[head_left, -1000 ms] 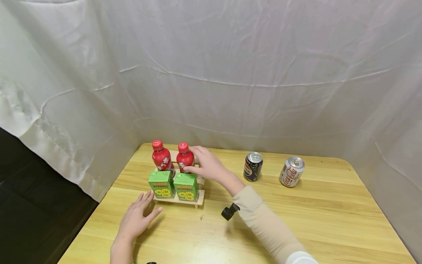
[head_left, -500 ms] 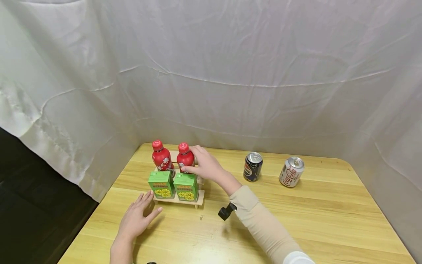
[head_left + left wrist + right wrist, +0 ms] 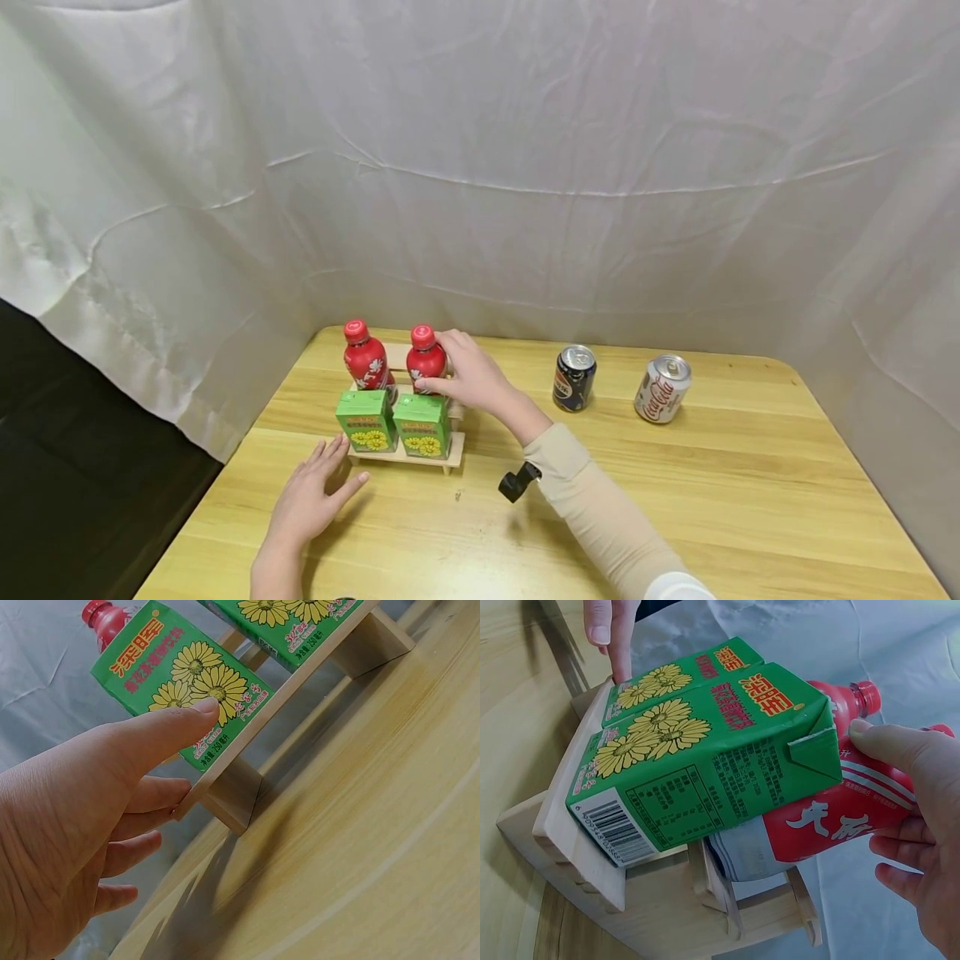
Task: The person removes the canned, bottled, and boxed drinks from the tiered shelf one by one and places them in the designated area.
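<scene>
My right hand (image 3: 476, 375) grips the right-hand red bottle (image 3: 426, 362), thumb in front and fingers behind. The bottle stands on the rear step of a small wooden rack (image 3: 456, 451), tilting a little rightward. To its left is a second red bottle (image 3: 366, 364). Two green drink cartons with yellow flowers, a left carton (image 3: 367, 422) and a right carton (image 3: 422, 427), stand on the front step and hide the bottles' lower parts. My left hand (image 3: 71, 806) has its fingers extended, fingertips at the rack's left end and thumb in front of the left carton.
A dark Pepsi can (image 3: 574, 379) and a white Coca-Cola can (image 3: 663, 390) stand on the wooden table (image 3: 750, 483), right of the rack. Behind and beside the table hangs a pale cloth (image 3: 585, 167).
The right-hand red bottle has shifted slightly rightward in my right hand's grip, widening the space between the bottles. My left hand, the cartons and the cans keep their places.
</scene>
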Available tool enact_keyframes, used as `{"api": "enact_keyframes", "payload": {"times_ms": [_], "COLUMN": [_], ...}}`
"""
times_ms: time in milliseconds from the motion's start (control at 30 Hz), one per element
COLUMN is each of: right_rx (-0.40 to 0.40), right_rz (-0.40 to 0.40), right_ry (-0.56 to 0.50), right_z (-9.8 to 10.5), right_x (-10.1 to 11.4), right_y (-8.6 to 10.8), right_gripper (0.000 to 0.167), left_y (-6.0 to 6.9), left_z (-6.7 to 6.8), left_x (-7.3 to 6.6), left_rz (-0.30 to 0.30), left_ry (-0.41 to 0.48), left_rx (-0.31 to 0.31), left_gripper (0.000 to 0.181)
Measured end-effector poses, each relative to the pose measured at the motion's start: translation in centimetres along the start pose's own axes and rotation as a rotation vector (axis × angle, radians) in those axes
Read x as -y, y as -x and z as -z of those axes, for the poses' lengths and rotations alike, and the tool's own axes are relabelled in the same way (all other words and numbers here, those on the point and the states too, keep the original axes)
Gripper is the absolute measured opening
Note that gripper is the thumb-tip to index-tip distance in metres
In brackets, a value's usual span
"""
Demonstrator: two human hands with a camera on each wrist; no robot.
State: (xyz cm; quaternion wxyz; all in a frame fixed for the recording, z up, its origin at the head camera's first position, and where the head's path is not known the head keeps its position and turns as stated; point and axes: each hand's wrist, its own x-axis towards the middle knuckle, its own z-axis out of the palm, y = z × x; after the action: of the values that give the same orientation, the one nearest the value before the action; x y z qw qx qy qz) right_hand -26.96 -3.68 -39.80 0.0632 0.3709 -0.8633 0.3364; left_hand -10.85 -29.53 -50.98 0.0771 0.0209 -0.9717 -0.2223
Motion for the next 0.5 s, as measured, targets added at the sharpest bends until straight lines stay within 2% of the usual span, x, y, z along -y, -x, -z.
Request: {"api": "enact_keyframes", "payload": {"times_ms": [500], "right_rx": [-0.095], "right_rz": [0.001], "right_ry": [0.062], "right_z": [1.2], "right_x": [-0.3], "right_y": [1.3], "right_gripper": [0.073], "left_y": [0.0], "left_z": [0.3], "left_x": [-0.2], "left_rz": [-0.002], "left_ry": [-0.005], "left_rx": [-0.007], "left_gripper": [0.078]}}
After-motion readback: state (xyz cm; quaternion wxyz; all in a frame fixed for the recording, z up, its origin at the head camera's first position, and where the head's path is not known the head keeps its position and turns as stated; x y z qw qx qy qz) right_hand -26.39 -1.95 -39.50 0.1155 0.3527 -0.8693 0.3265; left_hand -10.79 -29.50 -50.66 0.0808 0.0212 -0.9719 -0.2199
